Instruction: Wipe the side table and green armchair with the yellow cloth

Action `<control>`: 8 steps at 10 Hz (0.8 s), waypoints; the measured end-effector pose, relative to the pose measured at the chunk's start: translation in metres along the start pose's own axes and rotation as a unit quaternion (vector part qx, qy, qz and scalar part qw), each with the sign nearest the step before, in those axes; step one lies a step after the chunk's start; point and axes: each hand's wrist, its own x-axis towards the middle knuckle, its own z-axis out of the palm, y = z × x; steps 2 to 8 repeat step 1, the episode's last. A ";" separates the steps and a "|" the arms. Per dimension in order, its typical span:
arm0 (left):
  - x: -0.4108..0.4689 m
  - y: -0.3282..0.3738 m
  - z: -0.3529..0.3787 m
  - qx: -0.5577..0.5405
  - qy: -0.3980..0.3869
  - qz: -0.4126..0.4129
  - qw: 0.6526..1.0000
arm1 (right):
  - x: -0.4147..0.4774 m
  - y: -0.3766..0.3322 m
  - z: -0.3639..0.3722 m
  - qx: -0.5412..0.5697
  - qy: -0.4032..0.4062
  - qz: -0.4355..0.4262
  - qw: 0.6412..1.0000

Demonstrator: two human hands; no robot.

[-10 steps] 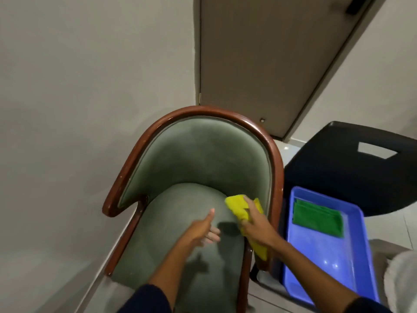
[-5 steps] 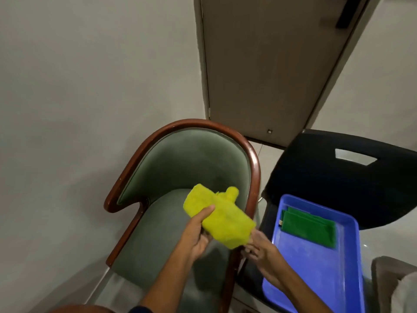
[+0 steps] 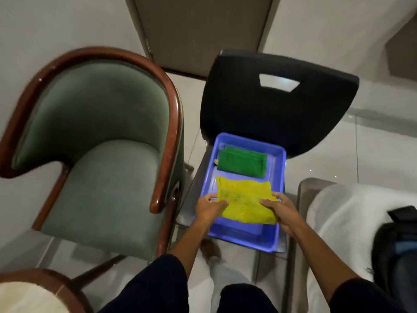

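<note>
Yellow cloth (image 3: pixel 246 203) lies flat, long axis crosswise, in blue tray (image 3: pixel 249 238).

Soft indoor light, slight motion blur, wide-angle bending at edges.

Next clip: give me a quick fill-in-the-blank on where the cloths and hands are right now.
1. The yellow cloth lies in the ____ tray.
2. Beyond it in the tray lies a folded ____ cloth.
3. The tray sits on the seat of the ____ chair.
4. The left hand and right hand both touch the ____ cloth.

Missing: blue; green; black; yellow
</note>
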 end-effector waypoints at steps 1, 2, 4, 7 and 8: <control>-0.003 -0.004 0.001 0.084 0.030 -0.015 0.996 | 0.002 0.008 0.003 -0.116 0.065 0.031 0.991; -0.003 -0.004 0.001 0.084 0.030 -0.015 0.996 | 0.002 0.008 0.003 -0.116 0.065 0.031 0.991; -0.003 -0.004 0.001 0.084 0.030 -0.015 0.996 | 0.002 0.008 0.003 -0.116 0.065 0.031 0.991; -0.003 -0.004 0.001 0.084 0.030 -0.015 0.996 | 0.002 0.008 0.003 -0.116 0.065 0.031 0.991; -0.003 -0.004 0.001 0.084 0.030 -0.015 0.996 | 0.002 0.008 0.003 -0.116 0.065 0.031 0.991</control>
